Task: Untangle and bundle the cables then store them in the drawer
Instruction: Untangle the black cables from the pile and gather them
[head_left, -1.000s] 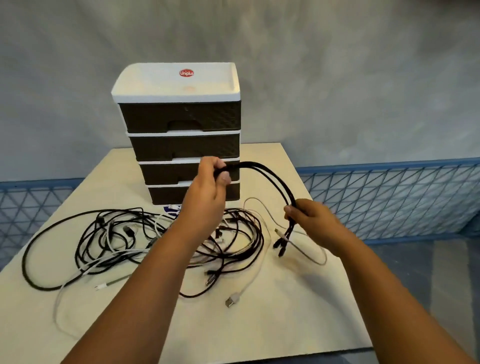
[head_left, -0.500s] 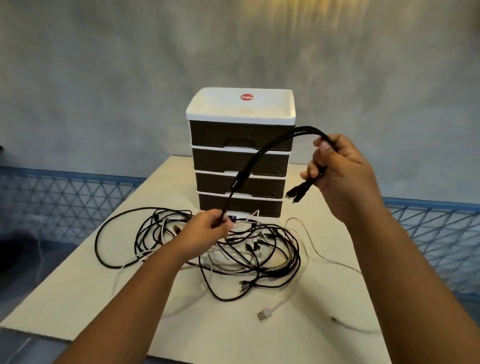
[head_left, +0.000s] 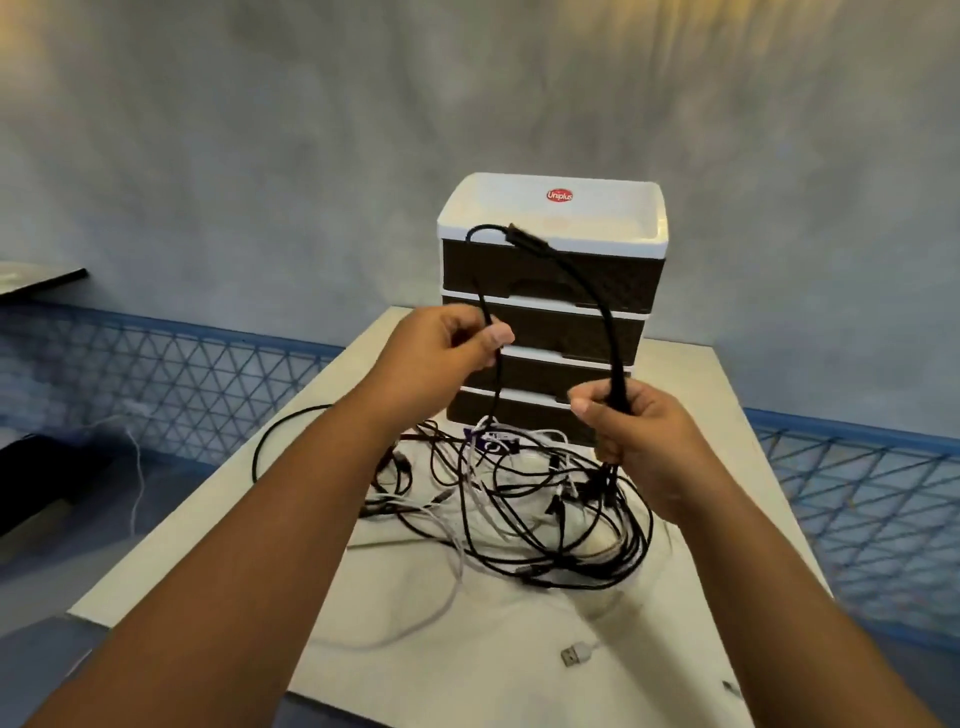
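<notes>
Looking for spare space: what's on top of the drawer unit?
The drawer unit top shows only a red logo sticker. The held black cable loop covers its front left corner.

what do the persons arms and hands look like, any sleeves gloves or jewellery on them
Both forearms are bare as far as the frame shows, with no sleeves in view. The left hand and the right hand wear no gloves. No watch, bracelet or ring can be seen on either wrist or on the fingers that show. The nails look short and unpainted, though the picture is a little blurred.
</notes>
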